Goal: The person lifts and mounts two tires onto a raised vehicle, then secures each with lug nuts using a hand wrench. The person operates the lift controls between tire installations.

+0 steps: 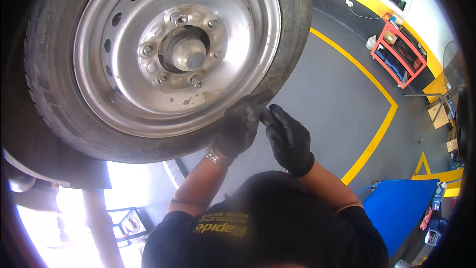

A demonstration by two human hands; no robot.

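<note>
A large wheel [228,77] with a silver steel rim and a dark tyre [292,25] fills the upper left. Around its round metal hub [188,54] sit several studs, and some appear to carry nuts [181,20]. Both my hands wear black gloves. My left hand [239,125], a metal bracelet at its wrist, is closed against the lower right edge of the tyre; what it holds, if anything, is hidden. Close beside it, my right hand [289,139] has bent fingers slightly apart, pointing at the left hand, with nothing visible in them.
A red tool cart [400,52] stands by the far wall at right. Yellow lines [382,129] mark the grey floor. A blue panel [399,213] lies at lower right near boxes and bottles. A black metal frame [130,223] stands at lower left, in bright glare.
</note>
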